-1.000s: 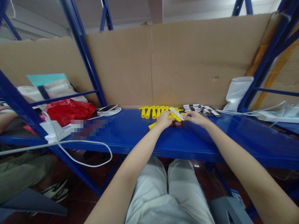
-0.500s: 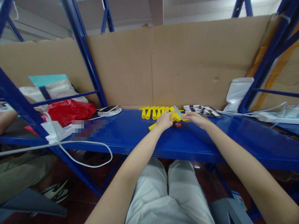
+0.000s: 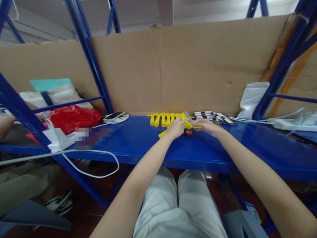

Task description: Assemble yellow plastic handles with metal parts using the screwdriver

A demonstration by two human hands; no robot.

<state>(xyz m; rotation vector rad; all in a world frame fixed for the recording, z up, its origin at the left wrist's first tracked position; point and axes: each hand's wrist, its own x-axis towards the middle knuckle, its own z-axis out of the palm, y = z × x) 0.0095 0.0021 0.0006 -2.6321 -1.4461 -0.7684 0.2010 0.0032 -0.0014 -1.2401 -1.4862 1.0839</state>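
Observation:
My left hand [image 3: 176, 128] is closed, its fingertips at the left edge of a flat grey metal blade [image 3: 188, 119]. From the other side my right hand [image 3: 206, 126] pinches the same blade, which is tilted between the hands. A yellow plastic piece [image 3: 188, 126] lies against the blade, partly hidden by my fingers. Behind my left hand stands a row of several yellow plastic handles [image 3: 157, 121]. Below the hands, a tool with a red and black handle [image 3: 189, 132] lies on the table, and another yellow piece [image 3: 161, 134] shows beside my left wrist.
Black-and-white packets [image 3: 205, 115] lie behind my right hand on the blue table [image 3: 138, 140]. A phone [image 3: 114, 115] rests on coiled white cable at left, near a red plastic bag [image 3: 75, 117]. A cardboard panel [image 3: 128, 72] closes off the back. Another person's arm [image 3: 7, 124] shows at far left.
My left hand has shifted slightly right, closer to my right hand, and covers more of the yellow piece. The blade has dropped a little at its left end. My right hand stays nearly still.

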